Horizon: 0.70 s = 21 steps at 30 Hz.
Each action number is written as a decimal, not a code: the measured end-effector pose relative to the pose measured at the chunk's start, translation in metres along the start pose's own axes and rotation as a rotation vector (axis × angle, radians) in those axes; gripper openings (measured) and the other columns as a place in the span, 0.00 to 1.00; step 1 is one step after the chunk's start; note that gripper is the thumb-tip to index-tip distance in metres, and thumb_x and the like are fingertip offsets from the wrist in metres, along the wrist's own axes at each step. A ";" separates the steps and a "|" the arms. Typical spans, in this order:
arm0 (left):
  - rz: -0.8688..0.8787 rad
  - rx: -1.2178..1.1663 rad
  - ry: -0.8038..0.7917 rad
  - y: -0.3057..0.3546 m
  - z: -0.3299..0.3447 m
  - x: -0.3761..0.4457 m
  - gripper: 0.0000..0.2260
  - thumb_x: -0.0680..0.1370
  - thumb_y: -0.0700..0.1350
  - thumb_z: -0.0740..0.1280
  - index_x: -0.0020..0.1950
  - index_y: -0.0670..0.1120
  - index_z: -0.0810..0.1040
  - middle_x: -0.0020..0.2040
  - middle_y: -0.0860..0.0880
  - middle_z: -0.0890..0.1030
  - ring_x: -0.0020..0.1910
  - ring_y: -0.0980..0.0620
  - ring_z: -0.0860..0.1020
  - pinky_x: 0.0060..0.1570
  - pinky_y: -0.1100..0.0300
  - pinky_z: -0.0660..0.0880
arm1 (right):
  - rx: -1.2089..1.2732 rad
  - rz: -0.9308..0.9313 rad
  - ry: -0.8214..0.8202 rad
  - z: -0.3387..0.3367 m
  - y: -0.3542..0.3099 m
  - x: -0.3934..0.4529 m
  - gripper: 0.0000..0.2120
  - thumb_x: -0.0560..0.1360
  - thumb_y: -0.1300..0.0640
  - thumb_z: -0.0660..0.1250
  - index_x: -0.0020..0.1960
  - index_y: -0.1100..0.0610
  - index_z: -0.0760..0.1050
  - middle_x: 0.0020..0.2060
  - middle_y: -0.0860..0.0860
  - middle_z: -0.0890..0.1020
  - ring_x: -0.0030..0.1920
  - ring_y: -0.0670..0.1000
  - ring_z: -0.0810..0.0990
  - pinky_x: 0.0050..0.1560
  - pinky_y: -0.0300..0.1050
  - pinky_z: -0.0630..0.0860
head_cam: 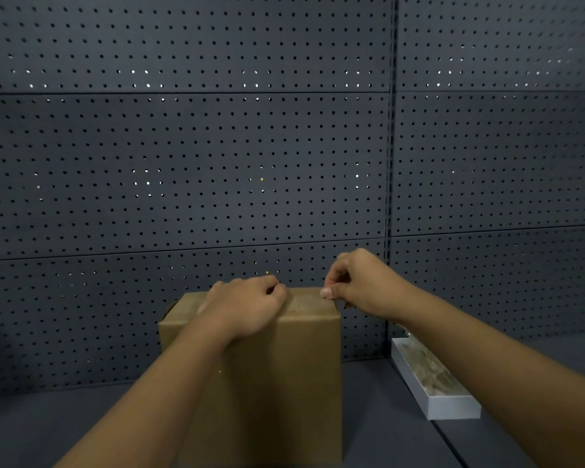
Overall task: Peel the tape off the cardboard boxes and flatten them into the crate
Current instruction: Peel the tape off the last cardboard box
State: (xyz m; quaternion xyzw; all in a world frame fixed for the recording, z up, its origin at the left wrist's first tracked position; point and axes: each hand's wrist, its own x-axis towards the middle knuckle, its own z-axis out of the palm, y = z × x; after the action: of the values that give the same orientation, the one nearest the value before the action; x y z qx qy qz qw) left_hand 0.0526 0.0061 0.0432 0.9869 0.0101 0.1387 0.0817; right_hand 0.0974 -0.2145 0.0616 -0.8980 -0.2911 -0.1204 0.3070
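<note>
1 cardboard box (277,366) is stood upright on the dark work surface (65,427), directly in front of the person and close to the pegboard wall (183,146). A strip of clear tape (301,304) is seen running across its top, though the glare makes its edges hard to trace. The left hand (247,307) is laid on the top of the box with its fingers curled, apparently pressing it steady; whether anything is pinched there cannot be told. The right hand (358,285) is set at the top right corner, thumb and fingers brought together, seemingly on the tape's end. The peeling step is judged to be only starting. Next, the freed end would need to be lifted and drawn back along the seam while the box is held down. To the right, well apart, a shallow white tray (453,405) is seen holding what looks like crumpled tape
</note>
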 end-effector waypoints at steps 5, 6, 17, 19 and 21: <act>-0.006 0.006 -0.002 0.002 -0.001 -0.002 0.21 0.85 0.61 0.47 0.69 0.58 0.73 0.67 0.51 0.80 0.65 0.47 0.76 0.68 0.43 0.64 | -0.033 0.042 -0.041 -0.001 -0.007 0.003 0.07 0.78 0.54 0.74 0.42 0.54 0.82 0.38 0.50 0.83 0.36 0.45 0.80 0.39 0.40 0.75; -0.005 0.009 0.001 0.002 -0.002 -0.003 0.21 0.85 0.61 0.47 0.69 0.58 0.73 0.67 0.51 0.79 0.65 0.47 0.76 0.68 0.43 0.64 | -0.038 0.049 -0.048 -0.001 -0.008 0.003 0.07 0.78 0.54 0.74 0.43 0.55 0.82 0.38 0.50 0.84 0.37 0.46 0.81 0.39 0.41 0.76; -0.008 0.012 -0.024 0.003 -0.004 -0.001 0.21 0.85 0.61 0.47 0.70 0.58 0.73 0.68 0.51 0.79 0.67 0.46 0.75 0.69 0.43 0.64 | 0.044 0.214 -0.121 -0.004 -0.013 0.013 0.09 0.79 0.55 0.73 0.44 0.60 0.83 0.40 0.60 0.86 0.36 0.52 0.81 0.47 0.52 0.84; -0.008 0.013 -0.028 0.003 -0.004 0.000 0.21 0.85 0.61 0.47 0.70 0.58 0.73 0.68 0.51 0.79 0.66 0.46 0.75 0.68 0.43 0.64 | 0.009 0.235 -0.102 0.000 -0.016 0.013 0.12 0.80 0.55 0.71 0.46 0.64 0.82 0.36 0.57 0.82 0.34 0.52 0.79 0.42 0.50 0.82; -0.008 0.014 -0.028 0.002 -0.003 0.002 0.21 0.85 0.61 0.47 0.69 0.58 0.73 0.68 0.51 0.79 0.66 0.46 0.75 0.67 0.44 0.65 | -0.047 0.249 -0.068 0.006 -0.017 0.013 0.11 0.81 0.57 0.68 0.41 0.61 0.77 0.36 0.56 0.77 0.33 0.53 0.75 0.35 0.47 0.75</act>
State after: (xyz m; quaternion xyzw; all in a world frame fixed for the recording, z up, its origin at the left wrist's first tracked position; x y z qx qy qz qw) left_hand 0.0536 0.0043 0.0469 0.9892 0.0137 0.1247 0.0754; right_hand 0.0978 -0.1938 0.0700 -0.9378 -0.1849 -0.0575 0.2883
